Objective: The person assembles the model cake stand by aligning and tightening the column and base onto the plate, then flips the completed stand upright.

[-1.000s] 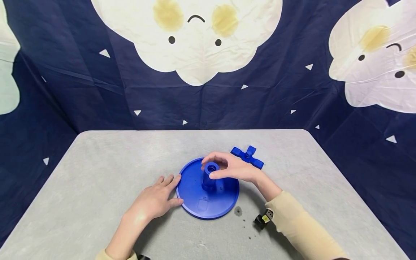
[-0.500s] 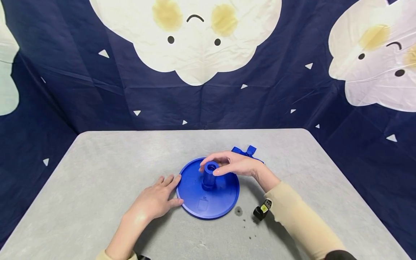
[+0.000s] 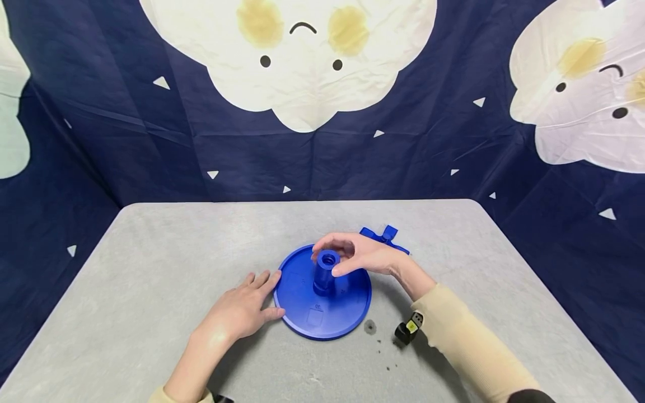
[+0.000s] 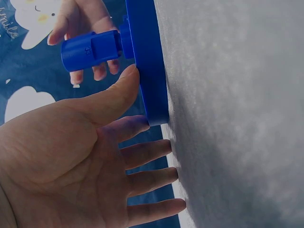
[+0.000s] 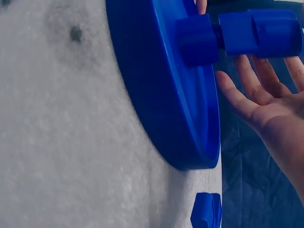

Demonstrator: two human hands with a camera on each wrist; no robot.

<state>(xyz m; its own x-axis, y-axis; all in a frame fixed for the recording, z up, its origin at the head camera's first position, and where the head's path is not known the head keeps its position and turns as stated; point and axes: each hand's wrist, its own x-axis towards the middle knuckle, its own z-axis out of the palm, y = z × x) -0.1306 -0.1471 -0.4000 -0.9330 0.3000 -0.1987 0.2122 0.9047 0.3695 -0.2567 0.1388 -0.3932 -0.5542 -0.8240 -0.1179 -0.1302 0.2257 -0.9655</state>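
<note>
The left hand point(image 3: 239, 313) is unclenched: its thumb and index finger touch the rim of one round, blue plastic disc point(image 3: 302, 319). The right hand point(image 3: 370, 256) grasps one upright, hollow, blue plastic cylinder point(image 3: 322, 277) with curved fingers and thumb; grip firmness cannot be told. The cylinder stands at the disc's centre, above a narrower neck. One cross-shaped blue plastic piece point(image 3: 389, 232) lies beyond the right hand, partly hidden. The mottled grey tabletop point(image 3: 166, 263) bears one round dark stain point(image 3: 370, 327). Navy fabric point(image 3: 166, 151) encloses it, showing three white clouds point(image 3: 307, 95) in the head view.
</note>
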